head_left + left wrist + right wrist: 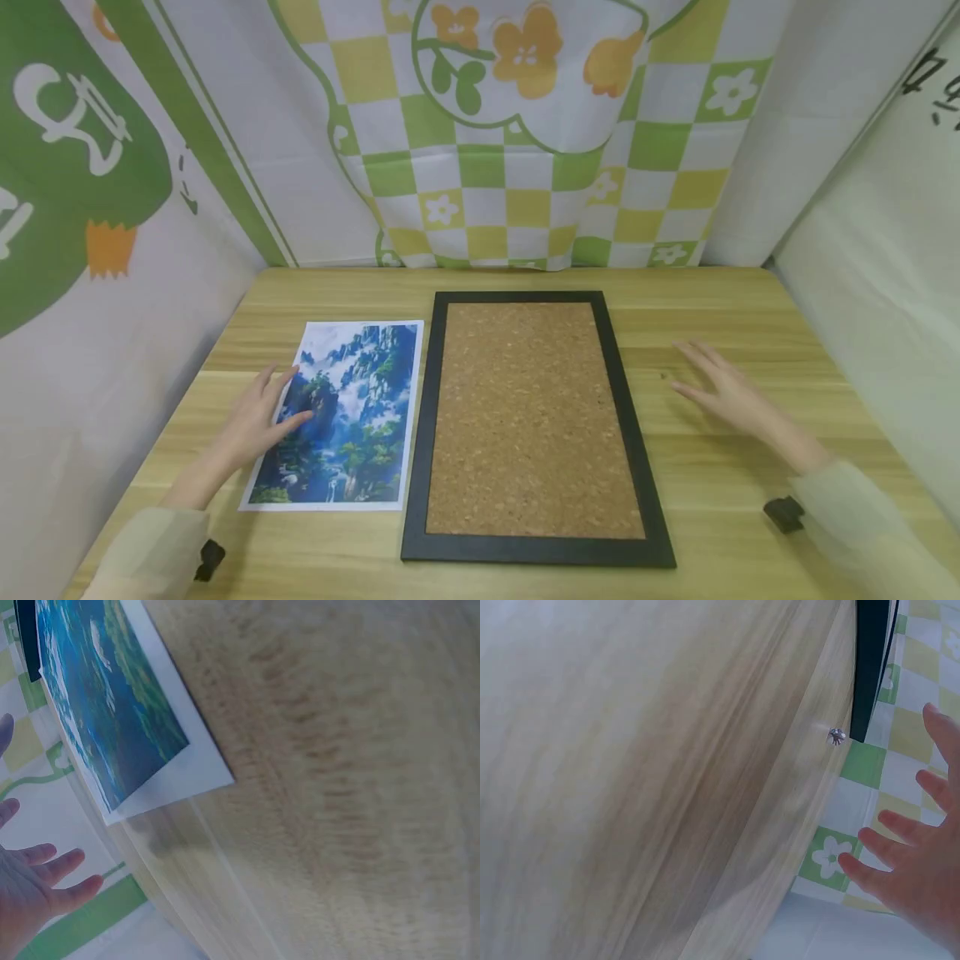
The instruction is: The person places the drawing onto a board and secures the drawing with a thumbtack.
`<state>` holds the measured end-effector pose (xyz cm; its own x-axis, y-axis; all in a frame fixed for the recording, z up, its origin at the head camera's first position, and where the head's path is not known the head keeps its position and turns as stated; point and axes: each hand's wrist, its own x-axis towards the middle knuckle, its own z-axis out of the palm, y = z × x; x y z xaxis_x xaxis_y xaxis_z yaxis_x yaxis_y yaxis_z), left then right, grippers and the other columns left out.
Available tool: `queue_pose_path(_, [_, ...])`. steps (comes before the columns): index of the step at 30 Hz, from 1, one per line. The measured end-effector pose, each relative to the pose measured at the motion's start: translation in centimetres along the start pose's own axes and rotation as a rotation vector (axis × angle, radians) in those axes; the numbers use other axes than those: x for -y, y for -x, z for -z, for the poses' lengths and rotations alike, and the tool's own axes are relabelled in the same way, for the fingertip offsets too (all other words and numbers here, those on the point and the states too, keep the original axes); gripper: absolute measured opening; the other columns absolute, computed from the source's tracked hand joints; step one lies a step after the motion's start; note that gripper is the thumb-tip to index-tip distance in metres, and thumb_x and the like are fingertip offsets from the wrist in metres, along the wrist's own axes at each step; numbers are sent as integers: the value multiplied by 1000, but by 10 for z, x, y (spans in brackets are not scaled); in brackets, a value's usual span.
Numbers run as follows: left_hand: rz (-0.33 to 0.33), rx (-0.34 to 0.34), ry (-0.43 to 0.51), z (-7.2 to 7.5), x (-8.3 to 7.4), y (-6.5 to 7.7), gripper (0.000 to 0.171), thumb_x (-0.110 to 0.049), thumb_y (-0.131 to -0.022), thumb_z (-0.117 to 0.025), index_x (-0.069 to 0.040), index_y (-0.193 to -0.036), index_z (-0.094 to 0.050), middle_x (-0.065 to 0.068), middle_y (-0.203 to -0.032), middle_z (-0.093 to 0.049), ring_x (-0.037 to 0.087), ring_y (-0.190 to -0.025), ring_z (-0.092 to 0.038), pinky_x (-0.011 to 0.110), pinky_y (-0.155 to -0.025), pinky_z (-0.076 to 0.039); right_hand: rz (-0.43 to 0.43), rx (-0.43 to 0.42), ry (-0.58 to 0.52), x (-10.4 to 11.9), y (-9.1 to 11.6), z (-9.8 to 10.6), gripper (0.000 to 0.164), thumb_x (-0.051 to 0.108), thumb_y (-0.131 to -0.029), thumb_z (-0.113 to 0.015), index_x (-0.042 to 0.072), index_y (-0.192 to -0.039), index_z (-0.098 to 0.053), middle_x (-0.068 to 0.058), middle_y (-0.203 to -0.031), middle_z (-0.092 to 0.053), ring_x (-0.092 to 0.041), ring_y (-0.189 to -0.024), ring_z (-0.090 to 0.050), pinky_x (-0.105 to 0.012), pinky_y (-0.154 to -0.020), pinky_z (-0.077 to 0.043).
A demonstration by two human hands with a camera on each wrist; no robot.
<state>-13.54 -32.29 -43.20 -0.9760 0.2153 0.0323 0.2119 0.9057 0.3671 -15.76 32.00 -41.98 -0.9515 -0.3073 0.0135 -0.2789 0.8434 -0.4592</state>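
A printed landscape picture (341, 417) with a white border lies on the left of the table, showing blue-green mountains and mist. My left hand (255, 417) hovers over its left edge with spread fingers; in the left wrist view this hand (37, 889) holds nothing. Beside the print lies a cork board (532, 417) in a black frame (540, 550). To the board's right, my right hand (720, 392) is raised above the table, fingers apart. Close to its thumb sits a small shiny cluster (836, 736), too small to tell its kind.
The wooden table (735, 533) carries these things. Behind it hangs a checked cloth (480, 192) with flowers, touching the far edge. White printed cloth walls (75, 400) close in the left and right sides.
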Motion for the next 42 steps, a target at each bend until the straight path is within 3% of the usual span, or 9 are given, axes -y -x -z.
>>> queue_pose_path(7, [15,22,44,0,10,4,73,-36,-87,-61,0,-141,-26,36,-141,-17,57,-121,-24,73,-87,-26,40,-19,-68,-3,-12,-4,58,27,-90,-58,-3,-135,-37,-34,-135,-32,-53,-121,-29,-69,-93,-24])
queue_pose_path(15, [40,34,131,1,17,8,64,-32,-86,-63,3,-134,-38,32,-130,-32,52,-113,-37,68,-86,-34,77,-9,-135,-8,-21,-9,49,18,-88,-61,-6,-128,-45,-30,-126,-44,-49,-114,-41,-63,-91,-35])
queue_pose_path(22, [74,58,143,-2,19,8,56,-30,-85,-64,3,-126,-48,32,-122,-39,44,-99,-49,58,-78,-45,72,10,-157,-14,-28,-13,39,9,-84,-64,-10,-116,-54,-29,-112,-55,-46,-104,-52,-56,-87,-43])
queue_pose_path(29, [75,76,176,-5,23,7,53,-29,-85,-65,3,-124,-51,29,-116,-44,41,-96,-50,55,-75,-46,87,4,-149,-24,-35,-16,26,6,-81,-67,-8,-103,-62,-26,-103,-60,-43,-97,-56,-53,-84,-46])
queue_pose_path(36, [122,81,210,-8,23,6,44,-15,-82,-68,7,-117,-56,29,-111,-42,44,-97,-49,53,-76,-47,116,9,-117,-26,-38,-17,18,2,-79,-67,-6,-95,-66,-24,-97,-64,-39,-90,-60,-46,-79,-50])
queue_pose_path(42, [123,63,204,-11,19,6,38,-8,-81,-67,10,-113,-58,27,-110,-44,31,-86,-45,40,-69,-44,103,15,-107,-26,-40,-17,16,-1,-79,-65,-5,-95,-67,-23,-96,-64,-38,-90,-60,-45,-78,-50])
